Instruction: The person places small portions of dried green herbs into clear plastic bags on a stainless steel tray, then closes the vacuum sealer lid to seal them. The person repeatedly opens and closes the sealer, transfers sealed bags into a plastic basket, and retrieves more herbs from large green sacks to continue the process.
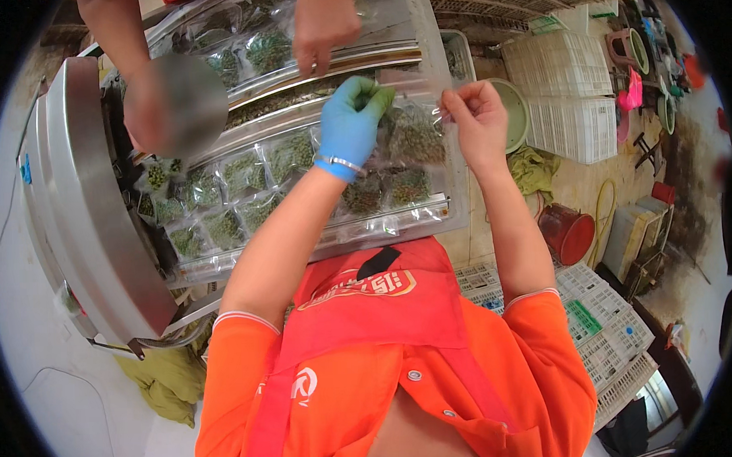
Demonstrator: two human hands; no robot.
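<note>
In a blue glove with green-stained fingertips, my left hand [354,120] pinches the upper left part of a clear plastic bag [415,138]. The bag holds small green berries that look like green peppercorns. My bare right hand [480,124] is closed on the bag's upper right edge, and the clear film stretches between both hands. Under and beside it, several similar filled bags [243,170] lie in rows on a metal sealing machine's bed [462,201]. Metal sealing bars [258,127] run across it, partly hidden by my left hand.
Across the machine are a co-worker's hands [327,28], one partly behind a blurred grey disc. The machine's steel lid [99,197] stands at left. Stacked white crates [572,129], a red bucket [566,233] and a green cloth [533,173] are at right. More crates [602,301] stand nearer.
</note>
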